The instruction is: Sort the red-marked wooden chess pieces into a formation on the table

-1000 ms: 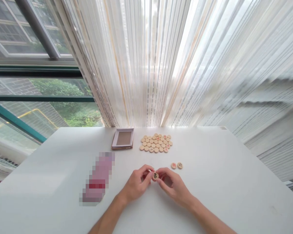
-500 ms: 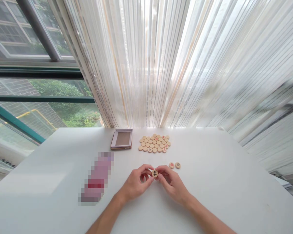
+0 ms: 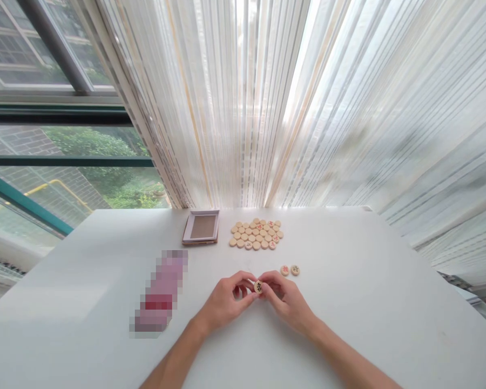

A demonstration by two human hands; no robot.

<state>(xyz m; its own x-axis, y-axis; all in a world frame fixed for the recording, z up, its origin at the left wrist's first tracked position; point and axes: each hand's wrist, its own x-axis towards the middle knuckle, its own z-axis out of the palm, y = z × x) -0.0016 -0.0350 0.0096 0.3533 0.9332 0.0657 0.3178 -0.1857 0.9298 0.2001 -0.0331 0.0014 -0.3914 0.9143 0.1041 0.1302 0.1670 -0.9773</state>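
Note:
Between my two hands is a round wooden Chinese chess piece (image 3: 258, 287), its face with a black character turned toward me. My left hand (image 3: 228, 298) pinches its left side with thumb and index finger. My right hand (image 3: 287, 300) grips the opposite side, and its thumb covers part of the right edge. Just beyond my right hand, a piece with a red character (image 3: 284, 270) and a piece with a dark character (image 3: 295, 270) lie side by side on the white table (image 3: 348, 302).
Farther back lies a cluster of wooden pieces (image 3: 252, 238), mostly blank side up, with several showing characters. An open shallow box (image 3: 217, 227) sits left of it. A pixelated pinkish item (image 3: 162, 292) lies at the left. Behind the table hangs a striped curtain (image 3: 243, 135).
The held piece has turned slightly, and my right thumb has moved onto its face near the edge. The view has shifted a little; the pieces on the table stay put.

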